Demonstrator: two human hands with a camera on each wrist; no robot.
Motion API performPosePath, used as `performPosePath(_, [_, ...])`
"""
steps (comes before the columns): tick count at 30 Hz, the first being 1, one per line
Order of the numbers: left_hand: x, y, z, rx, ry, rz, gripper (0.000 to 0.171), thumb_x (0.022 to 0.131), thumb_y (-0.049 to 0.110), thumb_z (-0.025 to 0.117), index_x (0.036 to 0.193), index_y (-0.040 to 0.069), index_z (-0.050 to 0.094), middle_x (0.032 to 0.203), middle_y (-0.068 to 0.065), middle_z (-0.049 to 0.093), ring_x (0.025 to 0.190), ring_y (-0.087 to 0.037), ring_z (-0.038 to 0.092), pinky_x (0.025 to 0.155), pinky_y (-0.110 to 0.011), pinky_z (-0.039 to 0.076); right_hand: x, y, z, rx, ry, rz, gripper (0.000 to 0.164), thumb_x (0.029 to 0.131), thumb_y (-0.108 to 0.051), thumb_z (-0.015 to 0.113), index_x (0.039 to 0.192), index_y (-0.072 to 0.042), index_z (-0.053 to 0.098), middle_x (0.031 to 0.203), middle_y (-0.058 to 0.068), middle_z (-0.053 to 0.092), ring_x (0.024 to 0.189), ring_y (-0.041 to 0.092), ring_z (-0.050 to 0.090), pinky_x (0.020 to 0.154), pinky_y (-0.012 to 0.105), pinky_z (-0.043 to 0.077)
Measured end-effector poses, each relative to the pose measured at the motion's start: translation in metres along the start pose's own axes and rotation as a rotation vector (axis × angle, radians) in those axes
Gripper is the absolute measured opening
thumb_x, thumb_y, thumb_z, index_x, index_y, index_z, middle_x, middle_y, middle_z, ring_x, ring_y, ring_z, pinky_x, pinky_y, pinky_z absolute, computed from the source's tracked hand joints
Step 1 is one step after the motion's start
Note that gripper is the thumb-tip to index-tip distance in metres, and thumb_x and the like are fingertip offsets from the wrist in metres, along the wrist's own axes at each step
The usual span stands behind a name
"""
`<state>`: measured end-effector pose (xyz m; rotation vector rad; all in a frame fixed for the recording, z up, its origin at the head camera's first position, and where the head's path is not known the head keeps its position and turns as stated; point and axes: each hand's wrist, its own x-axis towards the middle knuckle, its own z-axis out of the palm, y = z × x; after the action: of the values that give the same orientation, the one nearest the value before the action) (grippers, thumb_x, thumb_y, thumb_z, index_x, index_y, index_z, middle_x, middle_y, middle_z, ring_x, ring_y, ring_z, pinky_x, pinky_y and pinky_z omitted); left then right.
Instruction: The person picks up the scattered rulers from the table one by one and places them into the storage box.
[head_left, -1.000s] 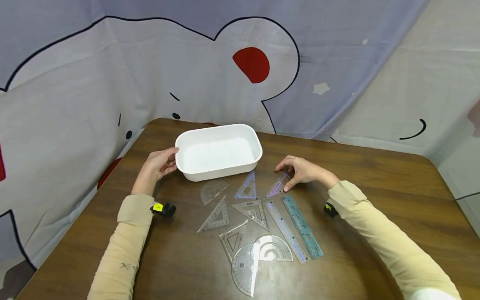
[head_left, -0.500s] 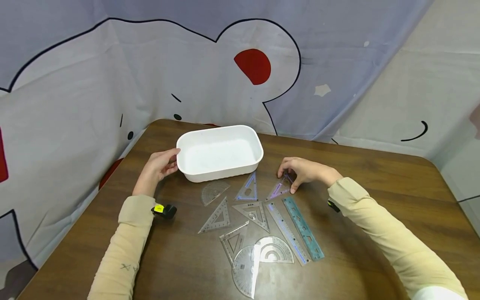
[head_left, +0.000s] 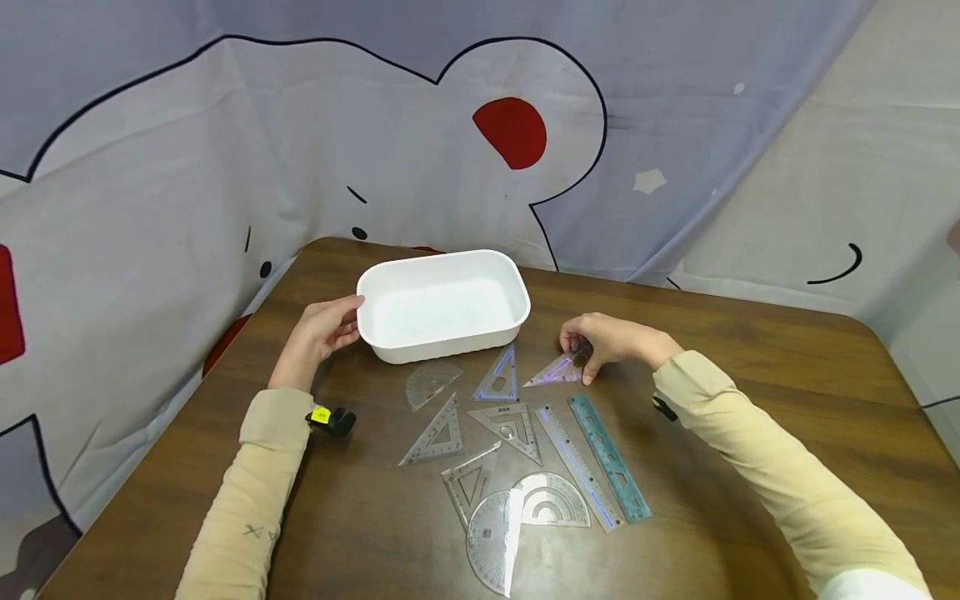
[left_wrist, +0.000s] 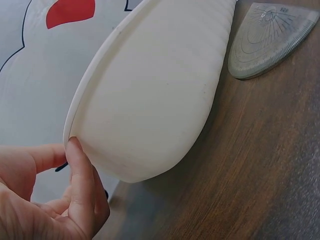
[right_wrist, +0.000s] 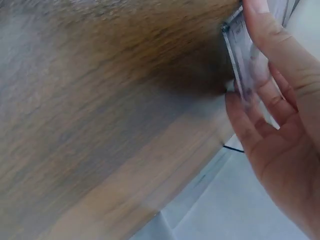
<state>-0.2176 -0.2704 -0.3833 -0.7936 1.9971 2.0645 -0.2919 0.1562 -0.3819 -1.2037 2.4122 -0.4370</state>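
Note:
My left hand [head_left: 322, 329] pinches the left rim of a white rectangular plastic basin [head_left: 450, 346]. In the left wrist view, the thumb and fingers meet at the edge of the basin [left_wrist: 150, 90]. To the right of the basin, my right hand [head_left: 611, 340] holds a clear set square with purple markings [head_left: 555, 372] between thumb and fingers. The right wrist view shows this set square [right_wrist: 242, 52] tilted in the grip, partly hidden by the thumb. Just left of it lies a blue-marked set square [head_left: 501, 379].
On the brown table [head_left: 757, 400] lie several clear pieces: a small protractor [head_left: 431, 382], set squares [head_left: 442, 433], two larger protractors [head_left: 491, 546], a blue-marked ruler [head_left: 577, 467] and a teal ruler [head_left: 611, 458]. A patterned cloth [head_left: 300, 133] hangs behind the table.
The purple-marked set square has turned in my right hand, its left corner swinging up and away from the rulers. My right hand has shifted slightly right. The left hand stays at the basin's rim.

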Motion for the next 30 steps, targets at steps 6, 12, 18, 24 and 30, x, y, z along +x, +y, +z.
performPosePath(6, [0.001, -0.001, 0.0, 0.011, -0.002, 0.001, 0.058, 0.094, 0.029, 0.06, 0.145, 0.009, 0.042, 0.089, 0.003, 0.054, 0.061, -0.002, 0.054, 0.057, -0.01, 0.053, -0.002, 0.015, -0.001, 0.121, 0.001, -0.043, 0.024, 0.083, -0.009, 0.073, 0.105, -0.004, 0.069, 0.089, 0.004, 0.069, 0.08, 0.01, 0.058, 0.069, 0.021, 0.051])
performPosePath(12, [0.002, -0.002, 0.001, 0.007, -0.004, 0.002, 0.058, 0.094, 0.029, 0.061, 0.145, 0.008, 0.042, 0.085, 0.005, 0.054, 0.061, -0.002, 0.054, 0.056, -0.011, 0.053, -0.002, 0.027, -0.003, 0.238, 0.024, -0.033, 0.021, 0.094, -0.009, 0.061, 0.111, 0.0, 0.069, 0.098, 0.008, 0.072, 0.082, 0.005, 0.061, 0.075, 0.02, 0.053])
performPosePath(18, [0.002, -0.002, 0.001, -0.005, -0.013, 0.007, 0.058, 0.094, 0.028, 0.061, 0.145, 0.008, 0.042, 0.08, 0.007, 0.056, 0.06, -0.002, 0.054, 0.056, -0.011, 0.053, -0.007, 0.032, -0.009, 0.323, 0.031, -0.008, 0.021, 0.093, -0.01, 0.062, 0.11, 0.002, 0.067, 0.094, 0.012, 0.07, 0.079, 0.006, 0.062, 0.071, 0.022, 0.055])
performPosePath(24, [0.002, -0.001, -0.001, -0.024, -0.02, 0.009, 0.058, 0.094, 0.027, 0.061, 0.145, 0.008, 0.041, 0.074, 0.008, 0.057, 0.058, -0.001, 0.054, 0.054, -0.011, 0.053, -0.013, 0.027, -0.019, 0.43, 0.017, 0.034, 0.022, 0.094, -0.011, 0.06, 0.111, 0.002, 0.064, 0.095, 0.02, 0.066, 0.078, 0.014, 0.065, 0.073, 0.031, 0.06])
performPosePath(30, [0.002, -0.002, 0.0, -0.013, -0.015, 0.006, 0.058, 0.094, 0.028, 0.061, 0.145, 0.009, 0.042, 0.076, 0.009, 0.058, 0.059, -0.001, 0.054, 0.055, -0.011, 0.053, -0.014, 0.019, -0.027, 0.489, 0.058, 0.035, 0.022, 0.093, -0.01, 0.059, 0.11, 0.002, 0.063, 0.093, 0.021, 0.064, 0.076, 0.015, 0.065, 0.074, 0.04, 0.059])
